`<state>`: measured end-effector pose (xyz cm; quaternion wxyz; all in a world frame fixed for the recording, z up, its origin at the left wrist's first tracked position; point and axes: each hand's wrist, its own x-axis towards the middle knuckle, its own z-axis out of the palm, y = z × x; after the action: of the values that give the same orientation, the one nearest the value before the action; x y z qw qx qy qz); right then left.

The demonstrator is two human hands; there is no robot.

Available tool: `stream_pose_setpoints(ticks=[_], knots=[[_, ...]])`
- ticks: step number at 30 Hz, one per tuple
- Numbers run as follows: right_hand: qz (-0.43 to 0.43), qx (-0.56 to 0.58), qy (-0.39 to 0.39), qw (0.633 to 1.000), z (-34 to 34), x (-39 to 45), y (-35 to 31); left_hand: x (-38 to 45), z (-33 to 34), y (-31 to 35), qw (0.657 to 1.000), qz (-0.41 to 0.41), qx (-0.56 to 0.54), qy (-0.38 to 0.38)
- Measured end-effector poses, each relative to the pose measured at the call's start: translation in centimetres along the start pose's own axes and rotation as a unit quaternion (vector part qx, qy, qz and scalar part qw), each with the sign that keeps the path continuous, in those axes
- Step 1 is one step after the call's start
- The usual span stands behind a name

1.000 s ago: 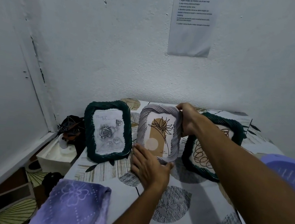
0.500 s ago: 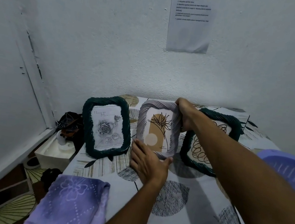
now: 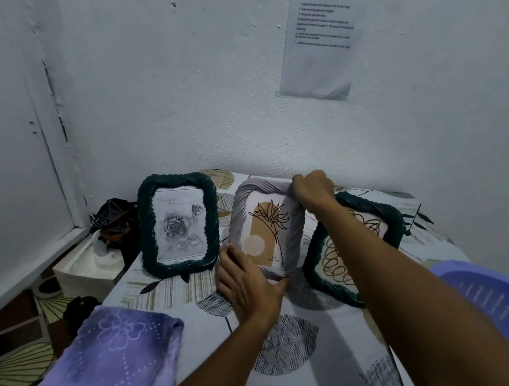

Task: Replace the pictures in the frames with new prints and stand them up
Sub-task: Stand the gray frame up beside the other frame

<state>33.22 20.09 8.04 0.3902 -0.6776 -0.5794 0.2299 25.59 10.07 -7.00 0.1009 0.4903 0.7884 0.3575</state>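
- Pale lilac ridged plastic makes up the middle frame (image 3: 266,226), which stands upright at the back of the desk (image 3: 322,361), close to the white wall (image 3: 195,89); its print shows a line-drawn flower over a tan arch and a pale circle.
- My right hand (image 3: 311,187) curls over the frame's top right corner and grips it, the fingers wrapped behind the rim.
- My left hand (image 3: 248,283) rests at the frame's lower edge, fingers nearly straight along the bottom left corner and thumb spread toward the right along the base; I cannot tell whether the fingertips tuck behind the frame.
- A dark green frame (image 3: 177,223) stands just beside it on the left, holding a grey pencil drawing of roses.
- A second dark green frame (image 3: 352,246) stands on the right, partly hidden by my right forearm, with a looping brown scribble print.
- The desk wears a cloth printed with hatched circles and leaves.
- A folded purple cloth (image 3: 118,352) lies on the near left corner.
- A purple plastic tub (image 3: 490,295) sits at the right edge.
- A white box (image 3: 90,265) sits below the desk on the left, with dark crumpled cloth behind it.
- A printed sheet (image 3: 321,40) is stuck on the wall above.
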Motion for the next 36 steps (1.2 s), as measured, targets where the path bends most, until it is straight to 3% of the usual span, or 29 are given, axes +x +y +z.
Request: stream_pose_setpoints(ticks=[5,8,11,17,25,36], knots=[[-0.097,-0.090,0.068,0.989,-4.1,-1.1,0.3,-0.5,-0.4,-0.4,0.999,0.034,-0.038,0.010],[-0.069,-0.131,0.074,0.986,-9.4,-1.7,2.1,-1.6,-0.4,-0.4,0.993,0.097,-0.064,0.012],[-0.004,-0.163,0.047,0.985,-13.7,-2.1,4.8,-3.6,0.0,0.9,0.984,0.140,-0.095,-0.050],[0.124,0.011,-0.133,0.983,-15.8,-2.9,9.2,-7.2,2.0,3.7,0.969,0.168,-0.149,-0.101],[0.117,0.191,-0.114,0.968,-15.3,-3.3,11.2,-7.8,3.0,3.9,0.974,0.145,-0.129,-0.119],[0.114,0.264,-0.111,0.951,-15.6,-5.7,10.5,-8.4,1.7,4.7,0.978,0.147,-0.104,-0.102]])
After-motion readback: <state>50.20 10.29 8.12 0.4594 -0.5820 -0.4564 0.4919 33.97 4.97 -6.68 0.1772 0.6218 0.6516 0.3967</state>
